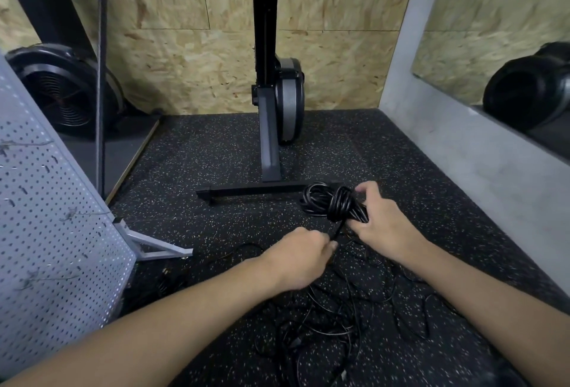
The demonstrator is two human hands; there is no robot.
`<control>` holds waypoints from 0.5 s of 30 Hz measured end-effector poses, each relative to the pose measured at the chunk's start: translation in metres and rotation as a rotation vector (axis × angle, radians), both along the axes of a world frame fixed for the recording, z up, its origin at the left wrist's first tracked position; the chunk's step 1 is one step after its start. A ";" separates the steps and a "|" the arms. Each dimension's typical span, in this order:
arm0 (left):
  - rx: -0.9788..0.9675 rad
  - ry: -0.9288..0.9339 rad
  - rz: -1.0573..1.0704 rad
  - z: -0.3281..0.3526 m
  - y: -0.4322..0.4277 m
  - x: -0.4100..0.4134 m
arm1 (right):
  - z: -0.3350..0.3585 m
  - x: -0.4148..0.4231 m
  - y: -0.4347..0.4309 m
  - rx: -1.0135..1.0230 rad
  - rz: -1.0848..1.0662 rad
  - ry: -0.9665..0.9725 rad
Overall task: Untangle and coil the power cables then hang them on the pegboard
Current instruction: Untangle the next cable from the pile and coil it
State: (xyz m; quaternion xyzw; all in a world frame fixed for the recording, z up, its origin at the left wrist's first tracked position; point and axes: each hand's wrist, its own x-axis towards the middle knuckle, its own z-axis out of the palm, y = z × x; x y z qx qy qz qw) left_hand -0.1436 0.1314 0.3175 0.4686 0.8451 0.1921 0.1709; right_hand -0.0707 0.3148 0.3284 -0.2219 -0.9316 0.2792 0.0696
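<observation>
A thick black power cable, wound into a coiled bundle (334,204) with wraps around its middle, is held just above the speckled floor. My right hand (381,220) grips the right end of this bundle. My left hand (303,255) pinches the loose tail of the same cable just below the bundle. A tangle of thin black cables (333,322) lies spread on the floor under and between my forearms. The grey pegboard (46,226) stands at the left on a metal foot, with a few wire hooks on it.
An exercise machine's black upright and floor bar (253,191) stand just behind the bundle. A black fan (64,90) sits at the back left, and a grey wall with a mirror (493,56) runs along the right. OSB panels close the back.
</observation>
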 end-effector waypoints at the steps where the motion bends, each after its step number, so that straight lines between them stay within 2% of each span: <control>1: -0.006 0.058 -0.034 0.004 -0.001 0.001 | -0.002 -0.001 -0.003 0.071 0.035 -0.014; 5: 0.028 0.351 -0.154 0.023 -0.010 -0.005 | -0.009 -0.002 -0.021 0.373 0.182 -0.104; 8: 0.110 0.519 -0.222 0.040 -0.020 -0.019 | -0.007 -0.001 -0.034 0.429 0.370 -0.201; 10: 0.202 0.453 -0.178 0.046 -0.029 -0.035 | -0.004 0.000 -0.043 0.458 0.524 -0.245; 15: 0.398 -0.086 -0.030 0.033 -0.047 -0.069 | 0.002 0.005 -0.051 0.355 0.688 -0.131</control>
